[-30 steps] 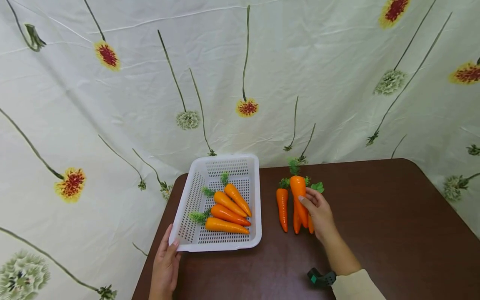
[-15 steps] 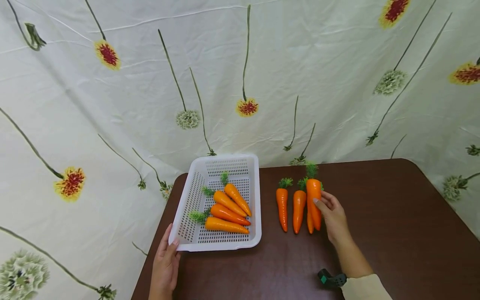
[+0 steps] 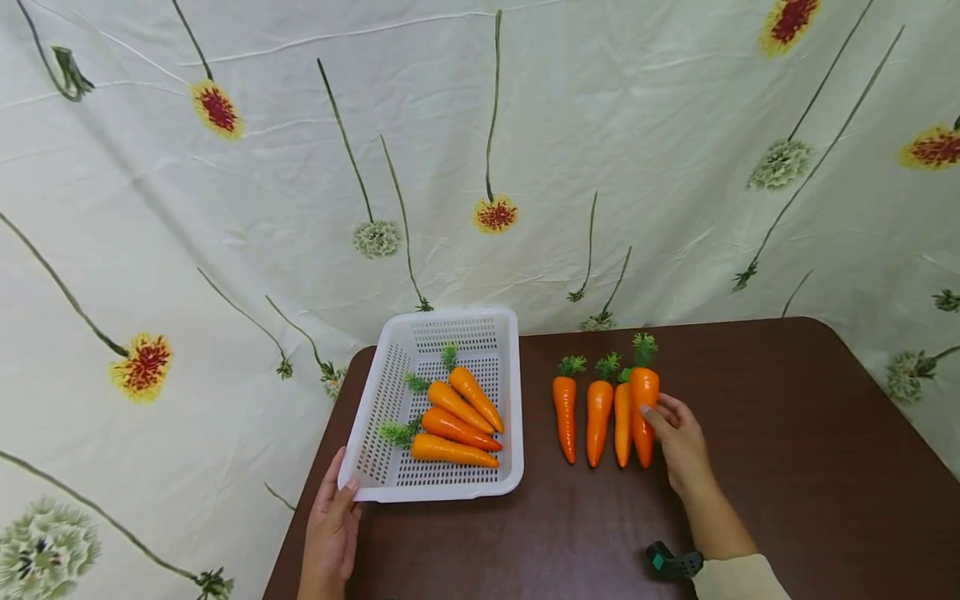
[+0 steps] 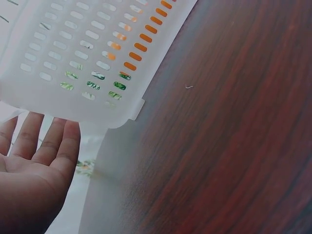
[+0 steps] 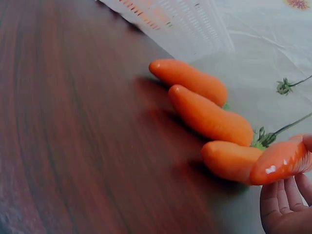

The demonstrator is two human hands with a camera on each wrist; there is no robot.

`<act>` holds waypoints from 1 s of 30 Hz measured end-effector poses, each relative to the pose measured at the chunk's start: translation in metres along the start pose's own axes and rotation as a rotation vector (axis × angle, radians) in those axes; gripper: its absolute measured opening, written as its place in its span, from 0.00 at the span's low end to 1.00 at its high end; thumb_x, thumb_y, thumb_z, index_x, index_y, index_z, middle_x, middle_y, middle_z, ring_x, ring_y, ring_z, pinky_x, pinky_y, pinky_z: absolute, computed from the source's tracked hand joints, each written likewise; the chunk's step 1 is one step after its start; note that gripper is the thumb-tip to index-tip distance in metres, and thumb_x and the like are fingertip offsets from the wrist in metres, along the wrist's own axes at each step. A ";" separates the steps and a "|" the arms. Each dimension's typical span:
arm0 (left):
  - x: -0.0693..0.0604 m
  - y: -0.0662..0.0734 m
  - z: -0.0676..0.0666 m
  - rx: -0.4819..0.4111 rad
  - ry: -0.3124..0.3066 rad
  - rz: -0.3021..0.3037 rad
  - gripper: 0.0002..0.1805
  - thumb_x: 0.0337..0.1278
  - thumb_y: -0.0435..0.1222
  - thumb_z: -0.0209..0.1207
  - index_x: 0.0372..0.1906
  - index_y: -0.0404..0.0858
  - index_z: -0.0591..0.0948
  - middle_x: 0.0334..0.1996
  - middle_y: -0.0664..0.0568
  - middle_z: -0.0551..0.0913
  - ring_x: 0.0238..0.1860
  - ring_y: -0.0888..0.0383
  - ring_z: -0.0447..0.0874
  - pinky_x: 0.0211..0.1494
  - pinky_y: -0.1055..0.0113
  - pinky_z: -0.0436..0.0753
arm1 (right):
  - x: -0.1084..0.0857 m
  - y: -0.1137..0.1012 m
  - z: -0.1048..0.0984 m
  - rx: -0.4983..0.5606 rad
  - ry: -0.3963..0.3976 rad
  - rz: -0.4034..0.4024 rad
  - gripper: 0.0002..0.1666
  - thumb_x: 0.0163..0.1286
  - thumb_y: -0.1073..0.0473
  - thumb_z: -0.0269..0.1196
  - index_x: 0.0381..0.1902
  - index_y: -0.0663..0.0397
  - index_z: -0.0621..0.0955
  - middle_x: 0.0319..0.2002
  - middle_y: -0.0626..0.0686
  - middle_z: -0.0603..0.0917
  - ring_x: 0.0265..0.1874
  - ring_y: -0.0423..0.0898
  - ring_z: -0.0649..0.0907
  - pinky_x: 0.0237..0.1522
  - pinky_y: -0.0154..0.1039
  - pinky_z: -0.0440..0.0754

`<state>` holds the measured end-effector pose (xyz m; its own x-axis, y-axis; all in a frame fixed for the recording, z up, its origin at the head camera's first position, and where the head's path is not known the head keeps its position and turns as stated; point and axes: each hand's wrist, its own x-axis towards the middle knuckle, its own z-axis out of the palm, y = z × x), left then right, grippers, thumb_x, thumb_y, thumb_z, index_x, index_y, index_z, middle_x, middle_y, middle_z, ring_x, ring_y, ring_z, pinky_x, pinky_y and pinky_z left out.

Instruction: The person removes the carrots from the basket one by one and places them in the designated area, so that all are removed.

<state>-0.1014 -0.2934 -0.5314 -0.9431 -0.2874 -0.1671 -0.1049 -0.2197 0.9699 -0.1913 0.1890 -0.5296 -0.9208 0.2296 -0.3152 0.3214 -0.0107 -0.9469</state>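
Note:
At the table's right part, my right hand pinches an orange carrot with a green top, its tip toward the near edge. Left of it three more carrots lie side by side: one close beside it, one in the middle and one farthest left. In the right wrist view the held carrot sits between thumb and fingers. My left hand grips the near left corner of the white basket. Under that corner, in the left wrist view, are its fingers.
Several carrots with green tops lie in the basket. A floral cloth hangs behind the dark brown table. A black band with a green spot is at the right wrist.
My right hand has moved right and slightly nearer with its carrot, from above the other carrots to the right end of the row. The left hand and basket have stayed put.

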 end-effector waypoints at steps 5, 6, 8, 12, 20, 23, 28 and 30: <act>0.000 0.000 0.000 0.002 0.006 -0.005 0.32 0.79 0.39 0.49 0.81 0.53 0.57 0.71 0.60 0.66 0.62 0.68 0.78 0.61 0.76 0.79 | 0.001 0.003 -0.003 -0.011 0.020 0.001 0.38 0.76 0.49 0.60 0.75 0.56 0.62 0.63 0.57 0.73 0.39 0.26 0.78 0.44 0.24 0.77; 0.000 0.000 0.000 0.003 0.007 -0.005 0.32 0.78 0.39 0.49 0.81 0.53 0.57 0.71 0.60 0.67 0.62 0.68 0.77 0.61 0.76 0.79 | 0.001 0.004 -0.004 -0.012 0.023 0.000 0.38 0.76 0.50 0.60 0.75 0.57 0.62 0.63 0.58 0.73 0.39 0.25 0.78 0.44 0.24 0.76; 0.000 0.000 0.000 0.001 0.008 -0.004 0.32 0.79 0.39 0.49 0.81 0.53 0.57 0.71 0.61 0.67 0.62 0.68 0.78 0.61 0.76 0.79 | 0.001 0.006 -0.005 -0.024 0.027 -0.003 0.38 0.75 0.50 0.60 0.75 0.58 0.62 0.63 0.59 0.73 0.38 0.24 0.78 0.44 0.23 0.76; 0.000 0.000 0.000 -0.007 0.008 0.002 0.32 0.79 0.38 0.49 0.81 0.50 0.56 0.69 0.62 0.68 0.61 0.68 0.78 0.61 0.75 0.79 | 0.001 0.009 -0.007 -0.095 0.031 -0.004 0.40 0.75 0.48 0.61 0.76 0.59 0.61 0.63 0.62 0.73 0.38 0.26 0.77 0.43 0.22 0.75; -0.001 0.000 0.000 -0.013 0.006 0.002 0.32 0.78 0.38 0.49 0.81 0.51 0.57 0.69 0.62 0.68 0.61 0.68 0.79 0.60 0.75 0.79 | 0.002 0.011 -0.009 -0.223 0.013 0.019 0.44 0.74 0.44 0.60 0.77 0.58 0.58 0.65 0.64 0.71 0.55 0.52 0.77 0.49 0.35 0.75; -0.001 0.001 0.000 -0.012 0.010 -0.004 0.32 0.78 0.38 0.49 0.81 0.52 0.57 0.69 0.62 0.68 0.61 0.68 0.79 0.59 0.76 0.79 | 0.001 0.011 -0.009 -0.244 0.005 0.014 0.44 0.74 0.45 0.61 0.77 0.60 0.57 0.65 0.66 0.71 0.56 0.56 0.78 0.48 0.37 0.76; -0.001 0.001 0.001 -0.011 0.010 -0.009 0.32 0.78 0.39 0.49 0.81 0.51 0.56 0.70 0.62 0.68 0.62 0.67 0.78 0.60 0.76 0.79 | 0.005 0.011 -0.009 -0.286 -0.024 -0.009 0.42 0.75 0.48 0.60 0.77 0.62 0.59 0.66 0.68 0.71 0.57 0.58 0.80 0.48 0.36 0.80; -0.001 0.001 0.001 -0.011 0.009 -0.009 0.32 0.79 0.39 0.49 0.81 0.51 0.56 0.70 0.62 0.68 0.62 0.67 0.78 0.60 0.76 0.79 | 0.006 0.012 -0.009 -0.295 -0.038 -0.014 0.41 0.76 0.49 0.60 0.77 0.61 0.59 0.66 0.68 0.72 0.60 0.59 0.79 0.51 0.37 0.81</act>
<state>-0.1008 -0.2925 -0.5299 -0.9392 -0.2942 -0.1771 -0.1096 -0.2321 0.9665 -0.1912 0.1993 -0.5428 -0.9314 0.1910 -0.3098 0.3539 0.2769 -0.8934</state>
